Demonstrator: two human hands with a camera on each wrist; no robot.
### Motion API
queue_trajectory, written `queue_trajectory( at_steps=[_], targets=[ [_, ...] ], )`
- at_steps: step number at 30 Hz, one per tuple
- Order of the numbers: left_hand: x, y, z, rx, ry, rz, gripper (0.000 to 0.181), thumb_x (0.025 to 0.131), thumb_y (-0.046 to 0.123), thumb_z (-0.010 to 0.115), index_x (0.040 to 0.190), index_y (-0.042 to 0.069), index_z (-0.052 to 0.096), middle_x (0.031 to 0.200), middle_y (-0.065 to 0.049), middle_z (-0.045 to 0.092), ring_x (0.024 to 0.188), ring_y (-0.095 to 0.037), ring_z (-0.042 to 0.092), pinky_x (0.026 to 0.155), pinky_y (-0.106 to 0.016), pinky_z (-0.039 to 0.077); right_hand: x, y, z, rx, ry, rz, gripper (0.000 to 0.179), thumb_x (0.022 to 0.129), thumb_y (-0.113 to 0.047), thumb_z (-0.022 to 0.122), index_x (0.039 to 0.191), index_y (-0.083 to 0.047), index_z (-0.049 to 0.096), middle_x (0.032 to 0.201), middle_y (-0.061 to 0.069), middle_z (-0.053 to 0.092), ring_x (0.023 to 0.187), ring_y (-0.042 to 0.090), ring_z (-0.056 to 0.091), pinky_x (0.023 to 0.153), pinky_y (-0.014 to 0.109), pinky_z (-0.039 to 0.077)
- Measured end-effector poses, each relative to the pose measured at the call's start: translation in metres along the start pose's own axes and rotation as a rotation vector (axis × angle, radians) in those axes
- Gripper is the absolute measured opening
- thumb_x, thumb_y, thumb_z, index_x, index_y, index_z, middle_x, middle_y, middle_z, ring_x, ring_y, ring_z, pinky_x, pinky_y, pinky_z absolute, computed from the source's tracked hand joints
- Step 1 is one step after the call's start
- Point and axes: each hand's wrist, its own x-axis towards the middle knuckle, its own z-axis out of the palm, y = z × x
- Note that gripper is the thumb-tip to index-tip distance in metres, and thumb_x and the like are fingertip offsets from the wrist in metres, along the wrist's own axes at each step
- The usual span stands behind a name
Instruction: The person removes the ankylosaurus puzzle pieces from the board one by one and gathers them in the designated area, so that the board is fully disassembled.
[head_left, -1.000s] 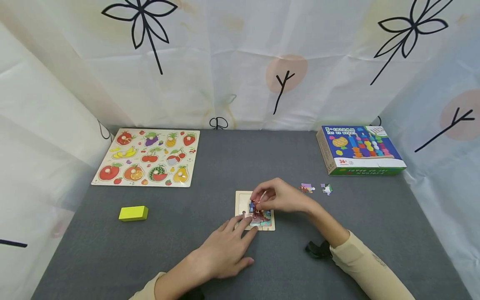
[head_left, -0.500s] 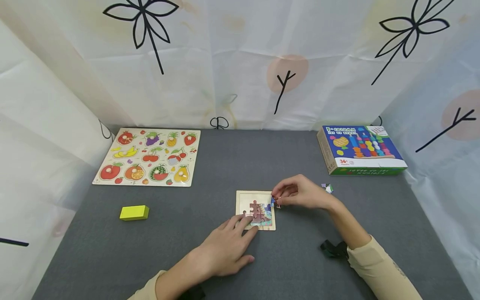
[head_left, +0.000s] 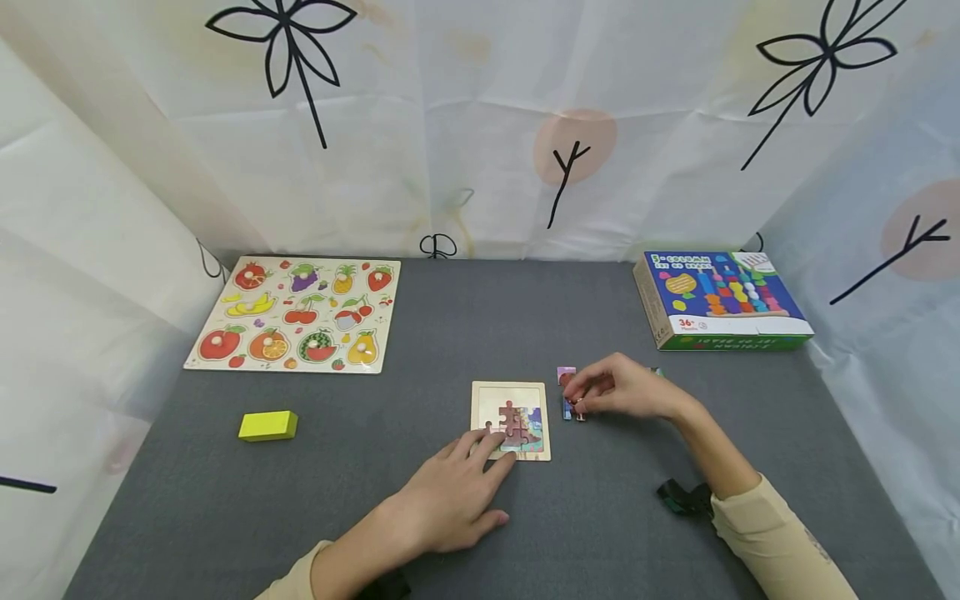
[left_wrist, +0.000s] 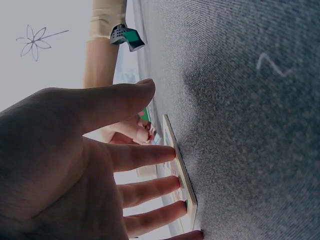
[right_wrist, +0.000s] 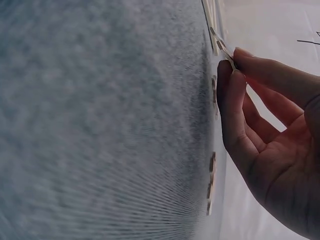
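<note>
My left hand (head_left: 450, 504) rests its fingertips on the front left of a small wooden puzzle tray (head_left: 486, 397). Its fingers are straight and spread, with the thumb apart. Joined jigsaw pieces (head_left: 525, 429) fill the tray's lower right, while its upper strip shows bare wood. To the right of the tray, my right hand (head_left: 628, 388) pinches a jigsaw piece (right_wrist: 226, 53) between thumb and fingertips, tilted just above the cloth in the right wrist view. Another jigsaw piece (head_left: 566, 372) shows beside those fingertips. One more piece (head_left: 658, 372) is mostly hidden behind the right hand.
A fruit puzzle board (head_left: 296, 317) lies at the back left, with a yellow block (head_left: 268, 426) in front of it. At the back right is a blue toy box (head_left: 723, 296). Printed white curtains (head_left: 480, 150) hang behind and at both sides of the grey tabletop (head_left: 480, 325).
My right hand has moved right, off the tray, carrying the jigsaw piece to the table beside it. The joined pieces in the tray are uncovered. My left hand has stayed in place.
</note>
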Motion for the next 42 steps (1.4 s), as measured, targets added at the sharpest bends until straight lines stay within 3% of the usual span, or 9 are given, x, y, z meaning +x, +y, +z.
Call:
queue_trajectory(
  at_steps=[8, 14, 26, 42],
  targets=[
    [-0.002, 0.001, 0.001, 0.014, 0.034, 0.008, 0.069, 0.103, 0.056, 0.067, 0.159, 0.018, 0.051, 0.167, -0.007, 0.046, 0.154, -0.03, 0.047, 0.121, -0.05, 0.051, 0.0, 0.002, 0.005, -0.016, -0.025, 0.002, 0.015, 0.099, -0.003, 0.076, 0.112, 0.003, 0.08, 0.102, 0.018, 0.082, 0.081, 0.006, 0.075, 0.07, 0.024, 0.062],
    [-0.001, 0.0, 0.0, 0.007, 0.016, 0.004, 0.071, 0.103, 0.058, 0.067, 0.16, 0.02, 0.05, 0.169, -0.006, 0.044, 0.155, -0.03, 0.045, 0.122, -0.051, 0.051, -0.001, 0.0, 0.008, -0.035, -0.021, -0.009, 0.014, 0.099, -0.003, 0.076, 0.111, 0.004, 0.08, 0.1, 0.018, 0.083, 0.08, 0.011, 0.077, 0.07, 0.028, 0.065],
    [0.0, 0.0, 0.001, 0.005, 0.007, 0.003, 0.072, 0.103, 0.059, 0.067, 0.16, 0.02, 0.05, 0.169, -0.005, 0.044, 0.155, -0.03, 0.044, 0.123, -0.051, 0.05, -0.003, -0.006, 0.01, -0.102, 0.014, 0.001, 0.011, 0.097, -0.007, 0.08, 0.105, 0.001, 0.082, 0.091, 0.011, 0.082, 0.077, 0.007, 0.073, 0.068, 0.022, 0.06],
    [0.0, -0.001, 0.002, 0.009, 0.022, 0.008, 0.071, 0.103, 0.059, 0.068, 0.16, 0.02, 0.051, 0.169, -0.006, 0.044, 0.154, -0.03, 0.045, 0.122, -0.05, 0.05, -0.004, -0.005, 0.007, -0.108, 0.045, 0.029, 0.012, 0.097, -0.007, 0.08, 0.106, 0.0, 0.082, 0.088, 0.01, 0.08, 0.075, 0.008, 0.071, 0.068, 0.023, 0.06]
  ],
)
